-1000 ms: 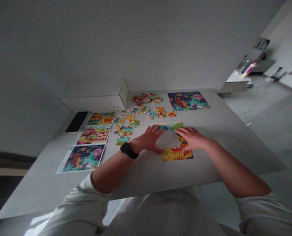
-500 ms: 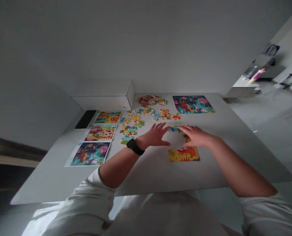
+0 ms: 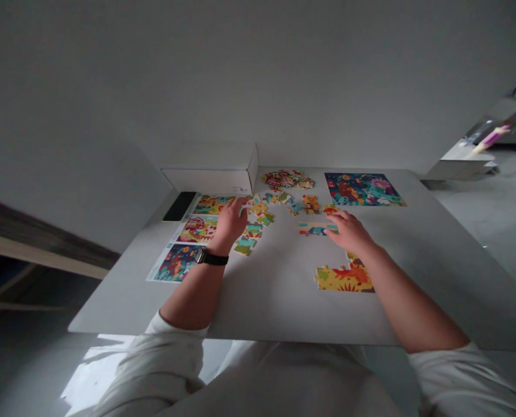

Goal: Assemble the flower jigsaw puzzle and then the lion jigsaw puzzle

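My left hand point(image 3: 228, 223), with a black watch on its wrist, reaches out over the loose puzzle pieces point(image 3: 260, 215) at the left of the centre. Its fingers are stretched forward and their tips touch the pieces; I see nothing gripped. My right hand point(image 3: 348, 231) lies flat and open, fingertips on the top strip point(image 3: 313, 229) of a partly built puzzle. That puzzle's yellow and orange bottom part point(image 3: 342, 279) lies nearer me, partly under my right forearm.
On the grey table point(image 3: 275, 307) lie three picture cards point(image 3: 192, 230) at the left, a black phone point(image 3: 179, 205), a white box point(image 3: 212, 174), a heap of pieces point(image 3: 287, 178) and a finished dark puzzle point(image 3: 362, 189) at the back right.
My left hand has left the partly built puzzle and moved left and forward to the loose pieces. My right hand has stayed on the top strip. The camera has swung left.
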Motion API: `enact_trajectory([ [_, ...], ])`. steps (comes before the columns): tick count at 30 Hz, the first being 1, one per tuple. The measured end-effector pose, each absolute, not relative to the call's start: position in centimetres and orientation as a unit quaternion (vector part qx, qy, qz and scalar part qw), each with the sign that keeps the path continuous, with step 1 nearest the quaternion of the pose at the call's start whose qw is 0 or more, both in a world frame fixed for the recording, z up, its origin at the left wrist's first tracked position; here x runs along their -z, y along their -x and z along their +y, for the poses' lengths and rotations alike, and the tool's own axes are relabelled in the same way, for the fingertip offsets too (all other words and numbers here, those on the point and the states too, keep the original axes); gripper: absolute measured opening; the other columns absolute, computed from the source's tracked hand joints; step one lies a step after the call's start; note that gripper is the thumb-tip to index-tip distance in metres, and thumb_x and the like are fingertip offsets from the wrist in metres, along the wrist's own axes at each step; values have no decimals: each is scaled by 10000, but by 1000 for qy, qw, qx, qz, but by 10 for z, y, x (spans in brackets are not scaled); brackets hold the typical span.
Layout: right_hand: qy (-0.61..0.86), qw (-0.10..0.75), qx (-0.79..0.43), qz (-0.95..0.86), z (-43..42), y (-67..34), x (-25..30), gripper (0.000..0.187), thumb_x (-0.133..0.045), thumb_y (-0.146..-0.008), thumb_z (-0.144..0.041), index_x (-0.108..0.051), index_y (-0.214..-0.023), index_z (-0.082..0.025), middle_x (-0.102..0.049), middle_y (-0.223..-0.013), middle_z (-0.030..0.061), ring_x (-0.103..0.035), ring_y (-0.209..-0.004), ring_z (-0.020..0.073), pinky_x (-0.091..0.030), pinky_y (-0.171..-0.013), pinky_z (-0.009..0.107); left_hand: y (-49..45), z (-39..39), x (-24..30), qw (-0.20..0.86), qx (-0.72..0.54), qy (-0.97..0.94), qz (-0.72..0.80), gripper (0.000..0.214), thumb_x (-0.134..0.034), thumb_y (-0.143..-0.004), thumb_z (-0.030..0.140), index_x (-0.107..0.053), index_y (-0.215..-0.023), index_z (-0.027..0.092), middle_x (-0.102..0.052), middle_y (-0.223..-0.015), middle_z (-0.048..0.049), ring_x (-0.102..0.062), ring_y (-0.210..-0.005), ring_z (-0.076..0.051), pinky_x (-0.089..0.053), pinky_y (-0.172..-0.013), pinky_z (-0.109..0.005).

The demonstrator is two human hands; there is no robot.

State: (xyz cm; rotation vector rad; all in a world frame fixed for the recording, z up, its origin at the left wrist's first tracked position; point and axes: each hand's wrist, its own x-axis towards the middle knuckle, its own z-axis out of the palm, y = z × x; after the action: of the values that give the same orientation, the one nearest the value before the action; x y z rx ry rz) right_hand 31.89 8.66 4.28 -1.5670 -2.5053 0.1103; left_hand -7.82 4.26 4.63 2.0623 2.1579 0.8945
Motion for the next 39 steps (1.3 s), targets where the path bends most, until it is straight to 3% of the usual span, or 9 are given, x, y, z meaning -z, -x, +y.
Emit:
enact_trajectory([
  [5,566,76,-23,-820,91,-321,-20,394,-579,-1030,-344,-766,-1365,-255,-697,-1408,147,-647,-1268,352,-514,-1077,491,90,35,-23,10,-226,-639,735,413,-557,-975,194,-677,-1369,195,-703,-1386,-154,-640,-1329,-326,-509,-1179,-473],
  [10,560,101,-15,-822,92,-326,-12,364,-551,-1030,-341,-798,-1283,-253,-732,-1350,130,-665,-1191,331,-502,-1020,469,96,39,-10,9,-181,-637,749,473,-469,-994,151,-638,-1436,146,-668,-1457,-192,-617,-1376,-330,-473,-1213,-476],
  [19,558,97,-18,-824,88,-322,-8,357,-563,-1020,-325,-793,-1284,-254,-730,-1357,129,-655,-1197,332,-489,-995,462,98,43,-3,36,-132,-659,740,533,-449,-971,110,-603,-1480,136,-721,-1408,-198,-654,-1342,-348,-475,-1193,-492],
  [28,561,83,-24,-823,86,-320,-12,380,-553,-1024,-325,-778,-1323,-260,-720,-1369,133,-645,-1219,343,-484,-1023,479,83,41,-4,33,-179,-725,665,416,-488,-1024,218,-720,-1368,185,-717,-1416,-151,-650,-1337,-297,-485,-1204,-470],
  [34,561,87,-22,-823,84,-319,-14,376,-551,-1022,-323,-781,-1312,-257,-721,-1367,138,-639,-1219,346,-490,-1013,480,68,37,-3,55,-150,-800,578,431,-514,-1057,342,-731,-1416,242,-618,-1611,-101,-518,-1534,-299,-297,-1353,-549],
  [39,563,81,-26,-822,83,-317,-16,376,-547,-1031,-316,-779,-1319,-248,-716,-1374,144,-647,-1227,353,-500,-1022,498,58,35,-6,83,-137,-829,536,443,-486,-1075,391,-755,-1391,237,-675,-1543,-111,-546,-1515,-300,-339,-1333,-547],
])
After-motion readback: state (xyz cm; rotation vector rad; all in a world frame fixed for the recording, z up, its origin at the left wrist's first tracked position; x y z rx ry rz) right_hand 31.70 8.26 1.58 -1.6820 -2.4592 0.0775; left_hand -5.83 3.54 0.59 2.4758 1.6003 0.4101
